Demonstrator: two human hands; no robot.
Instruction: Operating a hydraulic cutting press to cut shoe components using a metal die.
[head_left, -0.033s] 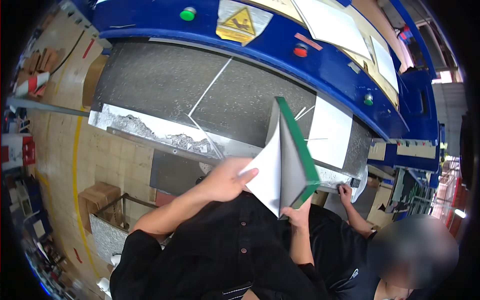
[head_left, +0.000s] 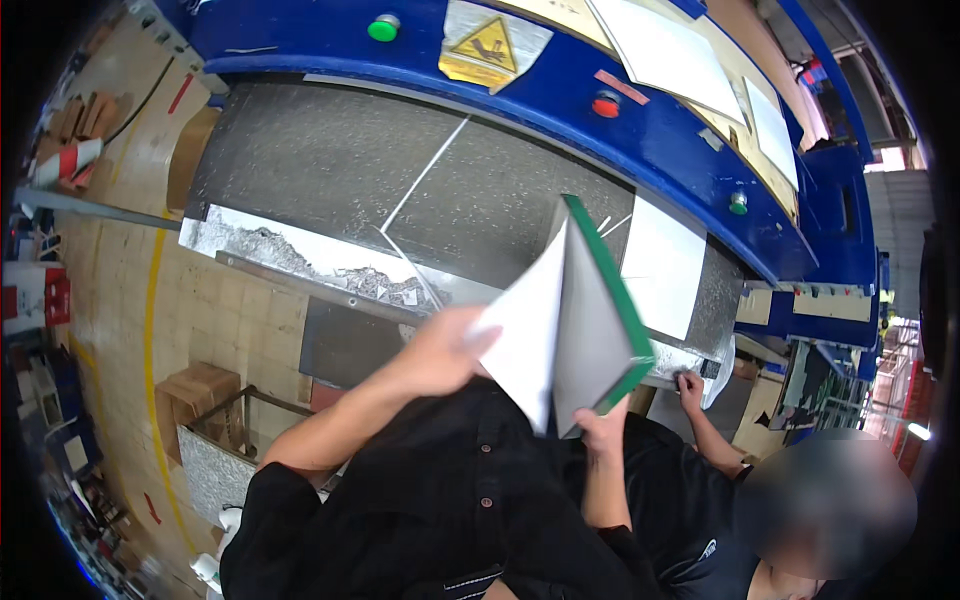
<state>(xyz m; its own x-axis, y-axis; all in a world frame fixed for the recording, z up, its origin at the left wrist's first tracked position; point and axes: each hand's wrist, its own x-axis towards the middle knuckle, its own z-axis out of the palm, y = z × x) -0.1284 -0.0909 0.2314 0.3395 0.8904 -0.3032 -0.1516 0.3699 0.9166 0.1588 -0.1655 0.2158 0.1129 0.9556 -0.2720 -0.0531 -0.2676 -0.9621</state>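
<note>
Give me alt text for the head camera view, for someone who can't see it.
Two bare hands, left hand and right hand, hold an open green-edged pad of white sheets above a grey machine table with a blue frame. A co-worker's hand rests on the table's edge.

The left hand [head_left: 445, 345] grips the white sheets [head_left: 525, 335] of an opened green-edged pad [head_left: 595, 310], while the right hand [head_left: 600, 425] supports its lower corner at six o'clock. A co-worker's hand [head_left: 688, 385] touches the blue machine's grey table [head_left: 330, 160] at four o'clock.
</note>
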